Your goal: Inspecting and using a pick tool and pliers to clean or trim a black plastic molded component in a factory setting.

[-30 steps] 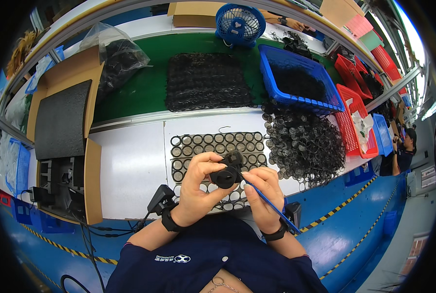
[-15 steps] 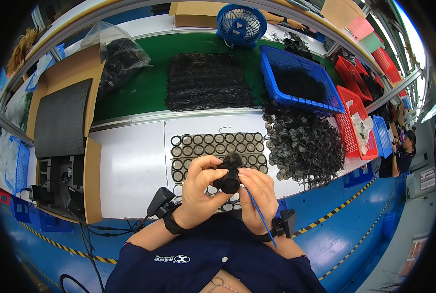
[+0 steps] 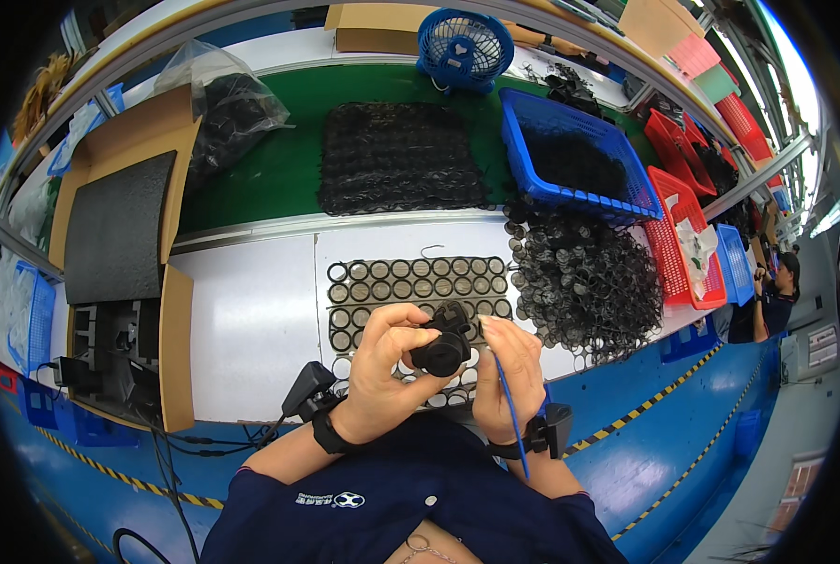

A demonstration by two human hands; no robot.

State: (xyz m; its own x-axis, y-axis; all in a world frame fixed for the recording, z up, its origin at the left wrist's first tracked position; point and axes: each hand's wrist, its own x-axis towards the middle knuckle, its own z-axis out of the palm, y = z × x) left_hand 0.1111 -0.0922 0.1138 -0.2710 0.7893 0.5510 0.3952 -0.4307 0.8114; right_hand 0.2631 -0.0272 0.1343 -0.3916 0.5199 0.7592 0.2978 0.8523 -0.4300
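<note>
My left hand [image 3: 384,376] grips a small black cylindrical part [image 3: 443,353] with a round end and a bulkier upper section. Just to its right, my right hand [image 3: 512,381] is closed around a thin blue stick [image 3: 517,428] that slants down past the palm. The right fingertips are apart from the black part. Beneath and beyond my hands lie rows of black rings with clear discs [image 3: 401,280] on the white table; my hands cover some of the nearer rows.
A heap of black rings and discs [image 3: 584,287] lies right of the rows. Beyond stand a blue basket [image 3: 584,202], a red basket [image 3: 664,216] and a blue fan [image 3: 464,47]. A black mesh-like layer of parts [image 3: 396,155] covers the green mat. An open cardboard box [image 3: 180,348] stands left.
My right hand has moved right, away from the black part, and its blue stick is now more upright. My left hand keeps its grip and has hardly moved.
</note>
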